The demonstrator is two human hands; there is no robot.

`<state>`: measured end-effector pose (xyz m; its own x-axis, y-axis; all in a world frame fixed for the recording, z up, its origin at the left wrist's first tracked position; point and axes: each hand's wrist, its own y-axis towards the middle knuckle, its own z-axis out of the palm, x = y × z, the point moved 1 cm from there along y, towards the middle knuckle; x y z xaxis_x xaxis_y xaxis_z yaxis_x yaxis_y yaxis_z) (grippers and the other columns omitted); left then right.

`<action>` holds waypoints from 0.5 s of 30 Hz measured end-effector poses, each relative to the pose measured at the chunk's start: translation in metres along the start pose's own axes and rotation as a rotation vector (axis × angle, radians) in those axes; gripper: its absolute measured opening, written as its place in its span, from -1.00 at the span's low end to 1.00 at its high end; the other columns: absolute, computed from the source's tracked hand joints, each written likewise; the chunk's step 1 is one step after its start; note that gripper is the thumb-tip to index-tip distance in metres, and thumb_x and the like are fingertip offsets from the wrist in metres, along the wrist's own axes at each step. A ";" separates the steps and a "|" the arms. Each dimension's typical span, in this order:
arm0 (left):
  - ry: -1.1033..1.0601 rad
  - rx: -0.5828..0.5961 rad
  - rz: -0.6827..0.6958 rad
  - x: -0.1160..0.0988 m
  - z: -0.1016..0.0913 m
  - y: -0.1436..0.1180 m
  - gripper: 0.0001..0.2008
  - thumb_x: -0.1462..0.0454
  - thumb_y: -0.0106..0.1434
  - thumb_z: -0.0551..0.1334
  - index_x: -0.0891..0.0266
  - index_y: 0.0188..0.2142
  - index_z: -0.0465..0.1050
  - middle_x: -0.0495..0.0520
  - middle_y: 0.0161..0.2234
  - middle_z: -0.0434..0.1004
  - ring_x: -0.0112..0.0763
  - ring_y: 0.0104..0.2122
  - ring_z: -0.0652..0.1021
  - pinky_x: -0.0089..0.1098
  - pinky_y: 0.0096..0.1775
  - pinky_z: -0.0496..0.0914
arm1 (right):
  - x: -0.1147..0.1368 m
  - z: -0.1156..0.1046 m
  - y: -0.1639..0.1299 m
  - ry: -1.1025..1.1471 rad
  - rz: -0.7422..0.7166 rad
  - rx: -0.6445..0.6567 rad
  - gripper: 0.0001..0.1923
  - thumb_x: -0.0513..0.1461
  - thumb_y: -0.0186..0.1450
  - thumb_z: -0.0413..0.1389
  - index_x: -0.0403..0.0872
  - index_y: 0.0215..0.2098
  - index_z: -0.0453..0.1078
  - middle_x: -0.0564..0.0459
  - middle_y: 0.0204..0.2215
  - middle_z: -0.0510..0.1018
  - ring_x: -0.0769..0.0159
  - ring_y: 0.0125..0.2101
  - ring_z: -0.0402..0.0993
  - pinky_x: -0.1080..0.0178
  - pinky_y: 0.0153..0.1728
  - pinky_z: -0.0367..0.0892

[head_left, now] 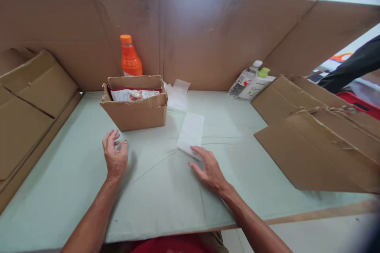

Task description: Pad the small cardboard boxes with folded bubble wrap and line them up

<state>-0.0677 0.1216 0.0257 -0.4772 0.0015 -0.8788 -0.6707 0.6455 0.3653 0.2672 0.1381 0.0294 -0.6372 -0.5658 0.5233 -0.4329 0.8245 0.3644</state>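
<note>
My left hand (115, 154) hovers in front of the cardboard box (136, 116), fingers loosely curled and apart, with nothing in it. Inside that open box a white printed packet (121, 95) sits upright beside something dark red. My right hand (209, 168) is spread, its fingertips at the near edge of a flat white sheet (191, 128), which looks like folded tissue or thin packaging. Whether the fingers press on it I cannot tell. Behind it, to the right of the box, lies another crumpled white sheet (179, 93).
An orange bottle (130, 59) stands behind the box. At the back right a clear plastic bottle (245, 81) leans by a white bottle with a green cap (257, 87). Cardboard panels (202, 35) wall the table's back; folded cardboard (320, 154) occupies the right, more cardboard (32, 106) the left.
</note>
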 end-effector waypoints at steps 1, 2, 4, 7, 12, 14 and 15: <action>0.020 0.046 0.028 -0.009 -0.002 -0.005 -0.58 0.28 0.20 0.24 0.18 0.07 0.44 0.22 0.18 0.36 -0.19 0.03 0.54 -0.25 -0.10 0.50 | -0.002 -0.003 0.001 0.026 0.066 -0.020 -0.42 -0.17 0.33 0.14 0.00 0.30 0.22 -0.11 0.05 0.57 0.13 -0.06 0.54 0.03 -0.01 0.41; 0.040 0.108 0.057 -0.019 -0.003 -0.012 -0.60 0.28 0.21 0.23 0.17 0.06 0.45 0.21 0.18 0.38 -0.18 0.03 0.54 -0.28 -0.15 0.51 | -0.005 -0.004 0.003 0.040 0.124 -0.021 -0.38 -0.18 0.32 0.15 0.01 0.33 0.18 -0.08 0.03 0.58 0.15 -0.11 0.55 0.04 -0.04 0.42; 0.071 0.271 0.119 -0.039 -0.006 -0.027 -0.62 0.28 0.22 0.22 0.16 0.06 0.46 0.20 0.18 0.40 -0.15 0.05 0.52 -0.36 -0.29 0.51 | -0.009 -0.004 0.009 0.038 0.179 0.028 -0.44 -0.22 0.30 0.14 0.01 0.27 0.27 -0.04 -0.07 0.63 0.17 -0.18 0.56 0.05 -0.08 0.42; 0.071 0.568 0.248 -0.061 -0.008 -0.057 -0.52 0.33 0.22 0.19 0.13 0.15 0.39 0.20 0.23 0.36 -0.08 0.17 0.45 -0.37 -0.30 0.53 | -0.002 0.004 0.009 0.025 0.139 0.111 -0.72 -0.26 0.32 0.10 0.00 -0.02 0.50 -0.02 -0.21 0.67 0.14 -0.18 0.57 0.05 -0.08 0.38; 0.016 0.909 0.380 -0.064 -0.007 -0.111 -0.24 0.35 0.19 0.20 0.16 0.38 0.07 0.25 0.26 0.34 -0.08 0.25 0.37 -0.03 0.20 0.34 | 0.029 0.006 -0.020 0.138 0.044 0.289 -0.78 -0.28 0.35 0.10 0.00 -0.11 0.55 0.02 -0.20 0.69 0.17 -0.18 0.59 0.07 -0.07 0.38; 0.004 1.002 0.290 -0.062 -0.006 -0.126 -0.28 0.35 0.22 0.18 0.18 0.37 0.09 0.20 0.08 0.51 -0.17 0.08 0.51 -0.09 0.15 0.38 | 0.037 0.000 -0.036 0.231 0.053 0.365 -0.75 -0.28 0.36 0.09 0.01 -0.05 0.53 0.03 -0.15 0.68 0.20 -0.18 0.60 0.11 -0.08 0.41; 0.014 1.032 0.225 -0.061 -0.004 -0.131 -0.32 0.35 0.24 0.16 0.19 0.36 0.12 0.15 -0.03 0.57 -0.22 -0.04 0.56 -0.15 0.07 0.43 | 0.040 -0.004 -0.043 0.258 0.071 0.356 -0.73 -0.27 0.36 0.10 0.02 -0.01 0.52 0.03 -0.13 0.68 0.21 -0.16 0.59 0.13 -0.09 0.42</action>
<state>0.0467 0.0333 0.0323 -0.5416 0.1978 -0.8171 0.2393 0.9680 0.0757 0.2635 0.0800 0.0376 -0.5129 -0.4533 0.7290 -0.6151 0.7864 0.0562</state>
